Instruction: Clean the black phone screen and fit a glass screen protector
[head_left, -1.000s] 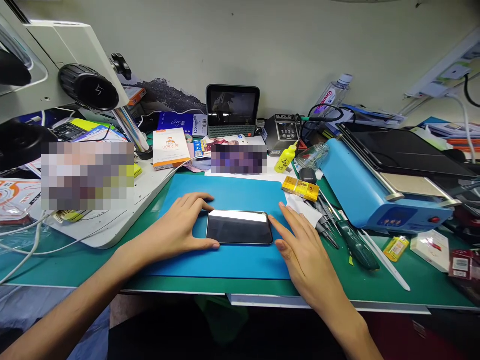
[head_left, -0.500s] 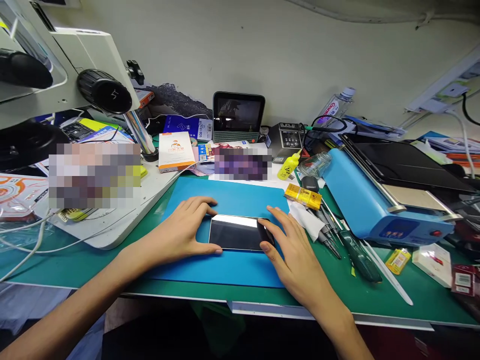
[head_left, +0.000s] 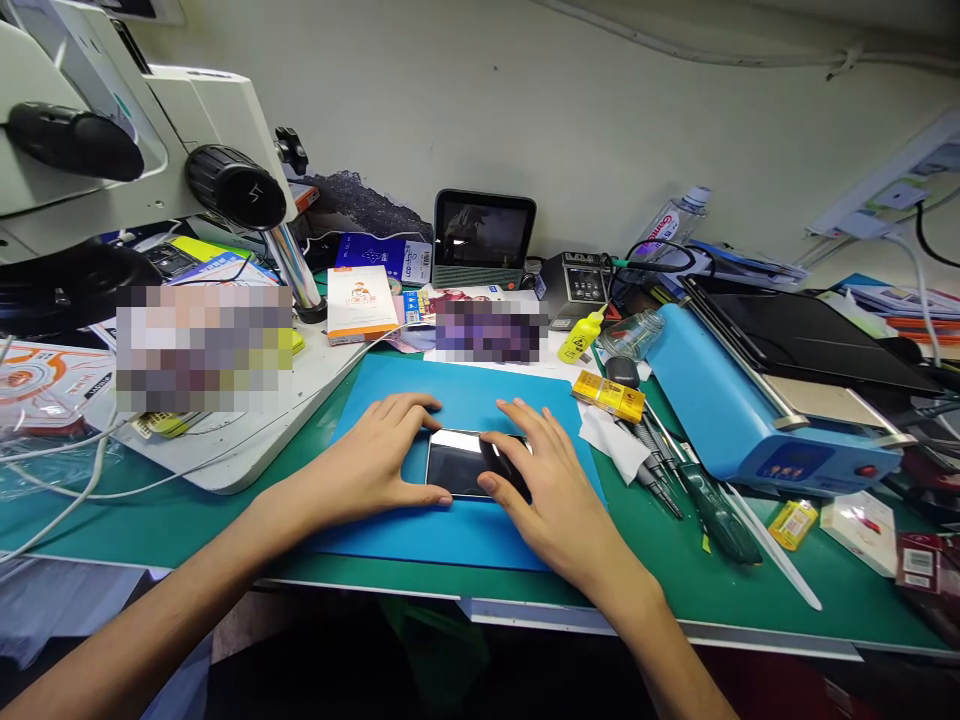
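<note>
A smartphone (head_left: 459,466) with a dark, glossy screen lies face up on the blue mat (head_left: 420,530). My left hand (head_left: 382,455) grips its left end, with the thumb along the near edge and the index finger at the far corner. Over the right part of the phone spreads my right hand (head_left: 551,490), fingers apart. Its thumb and index finger are at the screen; whether they press on it I cannot tell. That hand hides the phone's right end.
Left stands a microscope (head_left: 232,185) on a white base (head_left: 232,465). Right of the mat are a yellow box (head_left: 607,396), screwdrivers (head_left: 652,470), a green-handled tool (head_left: 720,515) and a blue machine (head_left: 720,400). Behind are a small display (head_left: 484,235) and a yellow bottle (head_left: 581,335).
My right hand has slid left across the phone, covering more of its screen. My left hand keeps its place at the phone's left end. The whole view has shifted slightly.
</note>
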